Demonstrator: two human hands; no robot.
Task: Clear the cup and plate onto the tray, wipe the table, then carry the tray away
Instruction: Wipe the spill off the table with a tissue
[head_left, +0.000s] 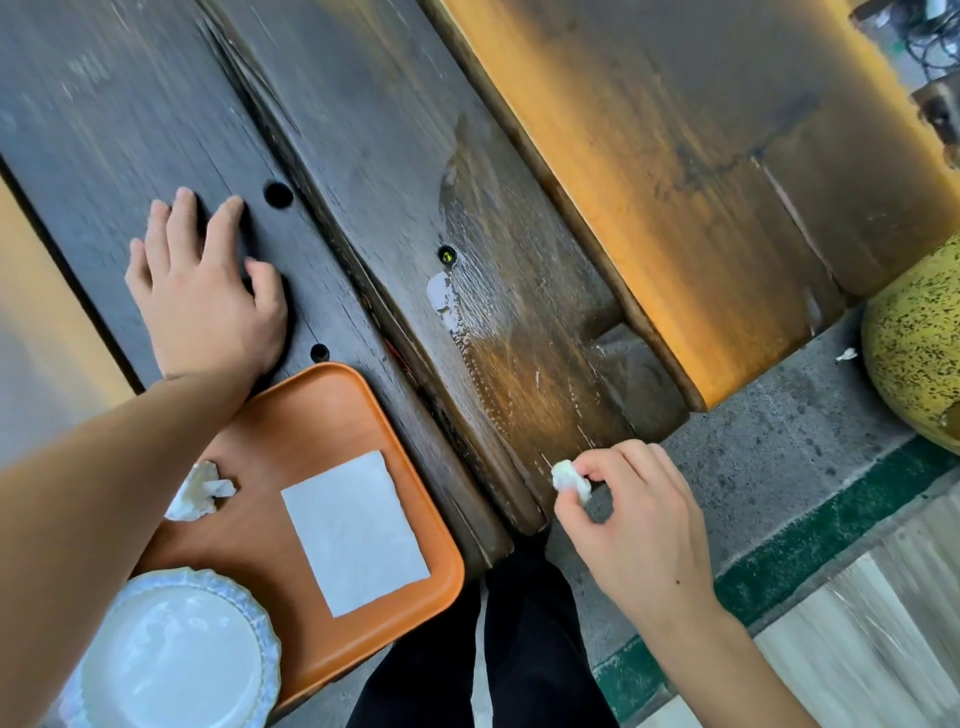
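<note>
An orange tray lies at the near edge of the dark wooden table. On it sit a white scalloped plate, a flat white napkin and a crumpled tissue. No cup is in view. My left hand rests flat and spread on the table just beyond the tray. Past the table's near edge, my right hand pinches a small wadded tissue. A wet streak runs along the wood between the hands.
A yellow speckled stool or pot stands at the right on the concrete floor. A green painted line crosses the floor. My dark trouser legs are below the table edge. Small holes dot the tabletop.
</note>
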